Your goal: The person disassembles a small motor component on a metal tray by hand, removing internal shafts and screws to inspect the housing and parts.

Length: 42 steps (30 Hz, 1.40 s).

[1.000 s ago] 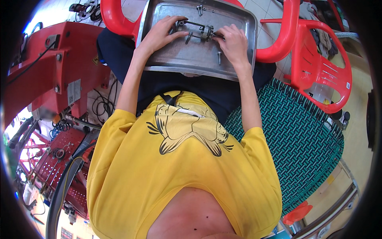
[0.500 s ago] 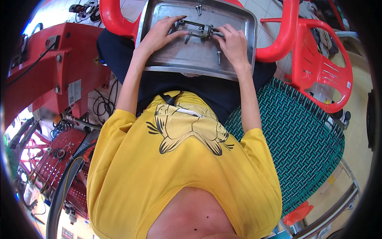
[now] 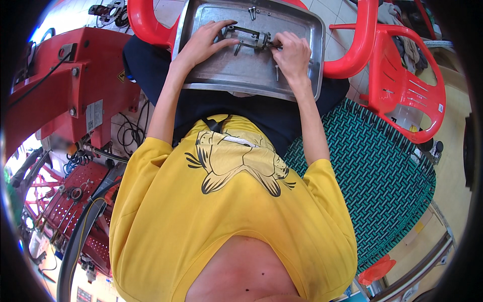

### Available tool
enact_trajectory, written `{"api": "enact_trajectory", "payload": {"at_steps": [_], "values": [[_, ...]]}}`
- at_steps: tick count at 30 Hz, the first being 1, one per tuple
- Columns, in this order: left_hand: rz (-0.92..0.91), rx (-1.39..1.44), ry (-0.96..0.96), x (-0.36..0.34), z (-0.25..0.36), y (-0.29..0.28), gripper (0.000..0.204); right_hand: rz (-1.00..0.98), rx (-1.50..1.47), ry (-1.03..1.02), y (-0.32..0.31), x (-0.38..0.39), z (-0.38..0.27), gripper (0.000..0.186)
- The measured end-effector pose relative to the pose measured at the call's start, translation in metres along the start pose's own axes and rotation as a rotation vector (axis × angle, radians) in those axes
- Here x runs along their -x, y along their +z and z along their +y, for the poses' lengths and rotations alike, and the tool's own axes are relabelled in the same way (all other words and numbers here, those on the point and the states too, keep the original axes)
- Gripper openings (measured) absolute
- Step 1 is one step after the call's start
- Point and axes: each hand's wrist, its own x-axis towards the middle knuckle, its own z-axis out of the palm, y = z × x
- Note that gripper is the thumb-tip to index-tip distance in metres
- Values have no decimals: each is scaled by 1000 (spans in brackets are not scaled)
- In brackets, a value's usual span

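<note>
A grey cylindrical metal part (image 3: 248,37) with a dark frame along its far side lies across a shallow metal tray (image 3: 221,75). My left hand (image 3: 204,44) holds its left end, thumb on the near side and fingers on the far side. At the opposite end, my right hand (image 3: 293,54) has its thumb and fingers pinched on a thin dark stem, mostly hidden by the fingers. A small bolt (image 3: 236,50) shows close to the part's near side. Another bolt (image 3: 276,73) lies beside my right hand, and small screws (image 3: 252,12) sit near the tray's far edge.
The tray rests over my lap, with a red plastic chair (image 3: 352,55) around its far side. A second red chair (image 3: 407,85) stands at right, beside a green woven seat (image 3: 372,186). Red machinery (image 3: 75,75) with cables fills the left side.
My right hand has turned and its fingers have curled in more tightly at the part's right end. My left hand and the part stay about where they were.
</note>
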Motion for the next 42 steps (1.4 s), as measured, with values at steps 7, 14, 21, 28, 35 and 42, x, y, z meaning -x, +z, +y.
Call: {"api": "enact_trajectory", "payload": {"at_steps": [7, 14, 21, 28, 35, 42], "values": [[-19, 14, -31, -1, 5, -2, 63, -16, -84, -56, -7, 3, 8, 14], [-12, 41, -34, -1, 7, -3, 61, -16, -28, -58, -1, -1, 7, 15], [-13, 22, -44, 0, 7, -1, 62, -5, -41, -3, 0, 1, 5, 17], [-31, 10, -51, 0, 5, -2, 64, -69, -37, -82, -12, 0, 12, 15], [-28, 12, -54, -1, 5, -2, 63, -82, -27, -96, -11, -4, 10, 15], [-38, 20, -67, -2, 10, -4, 63, 21, -35, -66, 1, -2, 7, 11]]}}
